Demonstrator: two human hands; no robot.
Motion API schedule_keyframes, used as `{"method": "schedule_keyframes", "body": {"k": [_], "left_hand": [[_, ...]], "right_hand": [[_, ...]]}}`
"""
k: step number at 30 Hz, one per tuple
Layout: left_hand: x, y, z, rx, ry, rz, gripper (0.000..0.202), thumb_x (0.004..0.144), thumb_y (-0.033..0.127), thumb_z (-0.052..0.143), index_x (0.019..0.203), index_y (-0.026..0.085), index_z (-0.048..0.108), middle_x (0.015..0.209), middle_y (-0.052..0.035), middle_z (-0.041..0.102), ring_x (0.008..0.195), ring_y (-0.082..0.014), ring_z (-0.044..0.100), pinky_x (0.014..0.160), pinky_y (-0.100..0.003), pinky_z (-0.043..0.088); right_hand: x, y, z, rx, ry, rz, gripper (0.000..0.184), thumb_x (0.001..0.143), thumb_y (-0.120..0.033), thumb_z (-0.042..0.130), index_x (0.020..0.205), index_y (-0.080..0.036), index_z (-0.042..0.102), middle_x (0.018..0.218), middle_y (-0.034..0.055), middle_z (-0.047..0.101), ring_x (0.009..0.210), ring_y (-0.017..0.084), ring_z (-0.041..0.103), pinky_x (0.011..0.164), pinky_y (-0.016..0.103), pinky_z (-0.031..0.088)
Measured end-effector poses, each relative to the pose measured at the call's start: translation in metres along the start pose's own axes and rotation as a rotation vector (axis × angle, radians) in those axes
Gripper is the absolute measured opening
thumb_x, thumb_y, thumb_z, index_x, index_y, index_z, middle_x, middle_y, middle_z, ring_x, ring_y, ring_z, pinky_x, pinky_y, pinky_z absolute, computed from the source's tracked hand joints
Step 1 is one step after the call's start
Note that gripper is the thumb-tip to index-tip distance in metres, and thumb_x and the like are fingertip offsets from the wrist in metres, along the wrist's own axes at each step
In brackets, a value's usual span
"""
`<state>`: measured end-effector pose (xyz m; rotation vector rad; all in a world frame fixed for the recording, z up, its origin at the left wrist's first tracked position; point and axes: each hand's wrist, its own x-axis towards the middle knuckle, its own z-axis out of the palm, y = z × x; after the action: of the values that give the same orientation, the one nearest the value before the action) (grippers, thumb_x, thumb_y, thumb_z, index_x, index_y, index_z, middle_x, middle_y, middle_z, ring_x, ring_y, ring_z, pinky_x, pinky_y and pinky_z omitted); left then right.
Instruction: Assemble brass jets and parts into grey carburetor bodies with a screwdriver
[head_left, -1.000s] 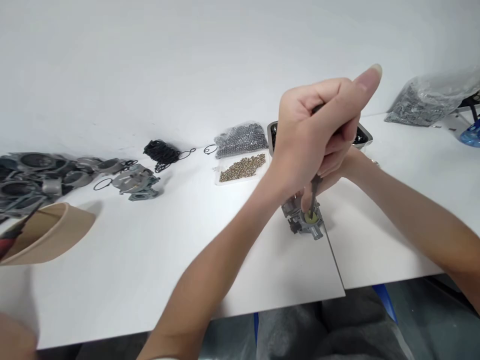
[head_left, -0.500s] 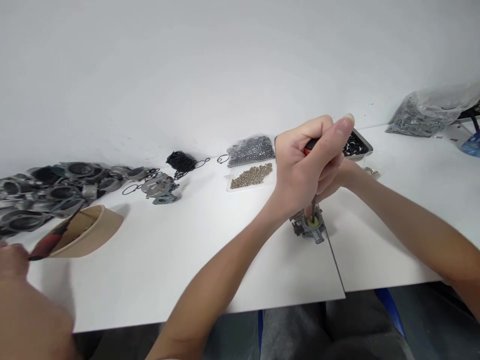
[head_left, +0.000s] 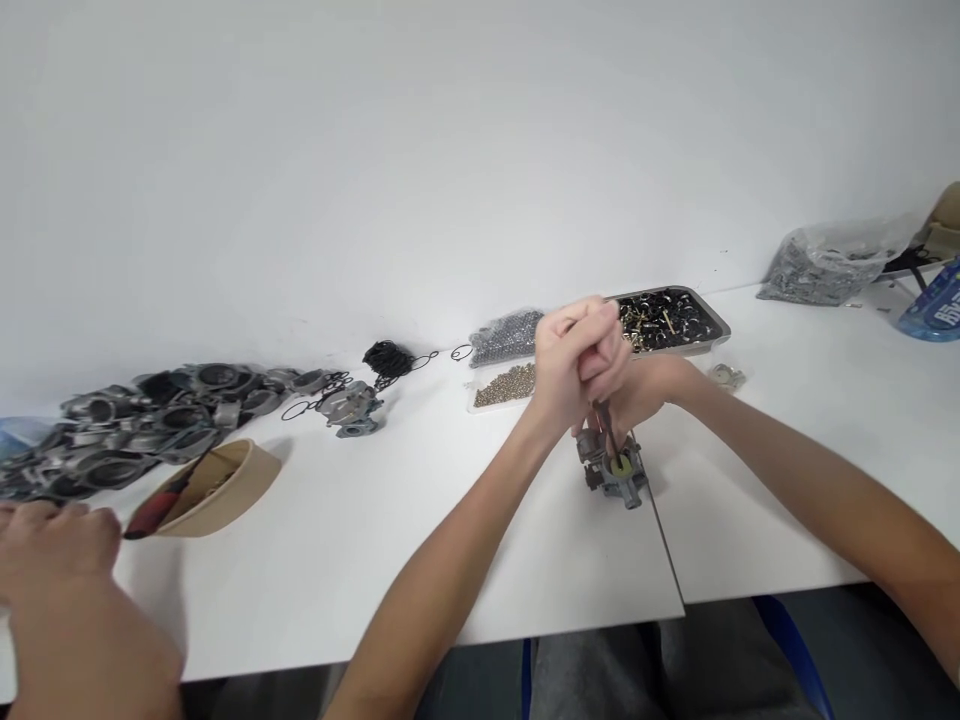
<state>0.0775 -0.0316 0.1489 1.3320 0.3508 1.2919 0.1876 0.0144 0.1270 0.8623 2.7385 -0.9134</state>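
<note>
My left hand is a closed fist round the handle of a small screwdriver. The shaft points down into a grey metal carburetor with a yellow ring on top, which stands on the white table. My right hand is just behind the carburetor, fingers curled at its far side; whether they grip it is hidden by the left hand.
Behind the hands are a metal tray of small parts, a bag of steel balls, brass bits and black O-rings. At left lie a second carburetor, grey castings and a tan bowl. Another person's hand is at lower left.
The view has pulled back, so the hands look smaller and nearer the centre. My left thumb has folded down onto the fist. The other person's hand has come further into view at lower left.
</note>
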Motion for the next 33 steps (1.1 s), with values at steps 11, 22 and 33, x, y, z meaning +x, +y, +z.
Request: {"method": "schedule_keyframes", "body": {"k": [11, 22, 33], "left_hand": [[-0.032, 0.018, -0.065, 0.719, 0.290, -0.035, 0.032, 0.082, 0.033, 0.064, 0.056, 0.014, 0.057, 0.044, 0.0016, 0.054, 0.035, -0.0064, 0.047, 0.036, -0.019, 0.033], [-0.059, -0.026, -0.166, 0.296, 0.873, -0.159, 0.027, 0.074, 0.039, 0.061, 0.063, 0.014, 0.056, 0.034, 0.0037, 0.044, 0.028, -0.0092, 0.038, 0.032, -0.021, 0.027], [-0.066, -0.062, -0.161, 0.255, 0.805, -0.350, 0.029, 0.069, 0.041, 0.067, 0.064, 0.013, 0.059, 0.035, 0.0024, 0.045, 0.028, -0.0098, 0.040, 0.033, -0.023, 0.029]], "right_hand": [[-0.004, -0.014, -0.007, -0.034, -0.209, 0.102, 0.054, 0.070, -0.031, 0.072, 0.122, -0.022, 0.064, 0.103, 0.0039, 0.071, 0.082, 0.019, 0.062, 0.064, 0.029, 0.041], [-0.046, -0.047, -0.010, -0.159, -0.038, 0.343, 0.037, 0.086, -0.051, 0.056, 0.099, -0.018, 0.065, 0.103, 0.0088, 0.063, 0.073, 0.018, 0.058, 0.055, 0.030, 0.036], [-0.026, -0.054, 0.039, -0.396, -0.042, 0.149, 0.022, 0.070, -0.004, 0.054, 0.090, -0.015, 0.054, 0.090, 0.0049, 0.056, 0.061, 0.012, 0.046, 0.051, 0.026, 0.028]]}}
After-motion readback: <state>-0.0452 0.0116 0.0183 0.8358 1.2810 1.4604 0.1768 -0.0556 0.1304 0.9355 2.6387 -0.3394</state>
